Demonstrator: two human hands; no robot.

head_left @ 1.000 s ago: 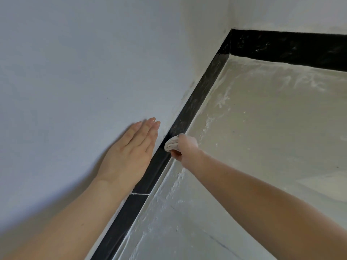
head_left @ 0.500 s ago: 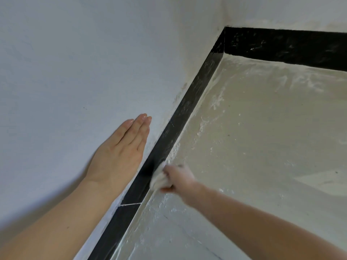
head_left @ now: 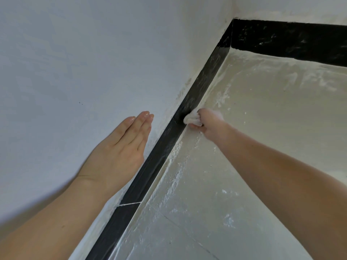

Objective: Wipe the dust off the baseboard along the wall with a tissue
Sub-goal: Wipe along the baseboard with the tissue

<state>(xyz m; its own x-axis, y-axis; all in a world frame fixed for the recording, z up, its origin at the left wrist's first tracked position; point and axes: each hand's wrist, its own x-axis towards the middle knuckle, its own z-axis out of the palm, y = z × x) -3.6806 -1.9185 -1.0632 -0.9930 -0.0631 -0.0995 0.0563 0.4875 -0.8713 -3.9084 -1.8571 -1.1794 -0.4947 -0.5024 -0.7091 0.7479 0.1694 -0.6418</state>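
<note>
— What is seen?
— A white painted wall (head_left: 75, 62), upper left; a dusty pale floor (head_left: 262, 128), right; a glossy black baseboard (head_left: 159, 152) is run between them.
— The hands?
— The left hand (head_left: 120, 151) is laid flat on the wall, fingers straight. At centre, the right hand (head_left: 210, 119) is clenched round a crumpled white tissue (head_left: 191, 118) pressed to the baseboard.

no text, label, brand, number or sign can be read anywhere, whether on the pale painted wall (head_left: 93, 62), the glossy black baseboard strip (head_left: 159, 156) or the dusty cream floor (head_left: 262, 128).
</note>
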